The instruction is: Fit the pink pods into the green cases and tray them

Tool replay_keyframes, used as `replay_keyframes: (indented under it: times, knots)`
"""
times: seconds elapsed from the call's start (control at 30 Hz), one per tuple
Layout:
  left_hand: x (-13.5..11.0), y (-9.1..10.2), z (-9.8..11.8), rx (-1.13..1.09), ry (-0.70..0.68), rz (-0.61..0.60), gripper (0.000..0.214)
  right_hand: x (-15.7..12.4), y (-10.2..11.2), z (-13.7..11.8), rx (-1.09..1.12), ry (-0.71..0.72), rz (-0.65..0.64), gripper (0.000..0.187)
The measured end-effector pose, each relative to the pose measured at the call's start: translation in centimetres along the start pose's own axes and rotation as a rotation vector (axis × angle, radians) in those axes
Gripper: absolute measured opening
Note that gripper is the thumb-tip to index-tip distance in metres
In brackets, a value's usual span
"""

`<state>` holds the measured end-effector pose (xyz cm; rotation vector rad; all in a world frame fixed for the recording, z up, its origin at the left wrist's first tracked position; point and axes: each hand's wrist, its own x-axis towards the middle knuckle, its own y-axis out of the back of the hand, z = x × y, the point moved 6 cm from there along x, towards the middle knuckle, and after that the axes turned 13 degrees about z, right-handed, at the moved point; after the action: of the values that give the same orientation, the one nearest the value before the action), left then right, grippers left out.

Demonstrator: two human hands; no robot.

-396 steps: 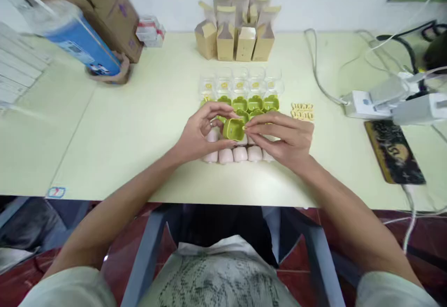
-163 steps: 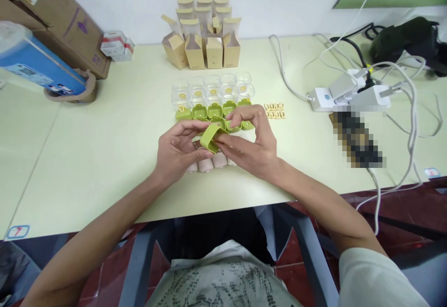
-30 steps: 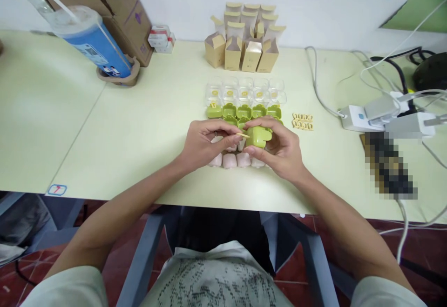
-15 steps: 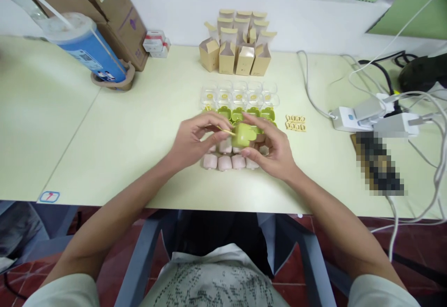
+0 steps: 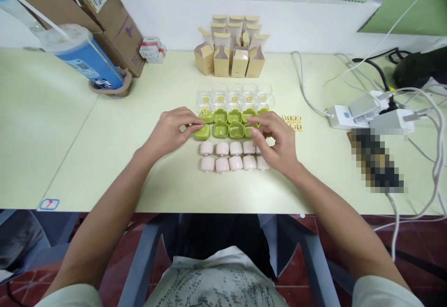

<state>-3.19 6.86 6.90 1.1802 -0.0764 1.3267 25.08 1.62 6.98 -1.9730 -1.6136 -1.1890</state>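
Two rows of small green cases (image 5: pixel 228 130) stand open on the pale table (image 5: pixel 115 135). My left hand (image 5: pixel 171 130) has its fingers bent, and the fingertips pinch the green case at the left end of the front row (image 5: pixel 201 133), which rests on the table. My right hand (image 5: pixel 277 142) hovers at the right end of that row. Its fingers are loosely curved and apart, with the tips touching the end case (image 5: pixel 249 130). Two rows of pink pieces (image 5: pixel 230 156) lie just in front of the green cases.
Clear lids (image 5: pixel 233 95) sit behind the green cases and small cardboard boxes (image 5: pixel 230 51) behind those. Tiny yellow pieces (image 5: pixel 292 122) lie at the right. A blue cup (image 5: pixel 82 58) and a carton (image 5: pixel 104 14) stand at the left, chargers and cables (image 5: pixel 370 111) at the right.
The green case held up between both hands has come down onto the table in the front row. My hands have moved apart to the row's two ends. The pink pieces are uncovered.
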Motion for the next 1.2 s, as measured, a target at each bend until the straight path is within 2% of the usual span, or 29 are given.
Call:
replay_keyframes:
  times: [0.3,0.43,0.57,0.9,1.2]
  knots:
    - [-0.1,-0.6,-0.2,0.035,0.049,0.015,0.028,0.1,0.0,-0.2,0.009,0.057,-0.003,0.02]
    - [-0.2,-0.6,-0.5,-0.004,0.09,0.073,0.028,0.2,0.0,-0.1,0.017,0.019,-0.01,0.021]
    - [-0.3,-0.9,-0.6,-0.013,0.125,0.07,0.029,0.2,-0.1,0.1,0.003,-0.013,-0.035,0.023]
    - [-0.4,-1.3,-0.6,0.007,0.083,0.135,0.028,0.1,-0.3,0.1,0.012,0.014,-0.038,0.023]
    - [-0.4,-0.4,-1.3,-0.001,0.064,0.153,0.033,0.3,-0.1,0.0,-0.022,0.039,-0.015,0.024]
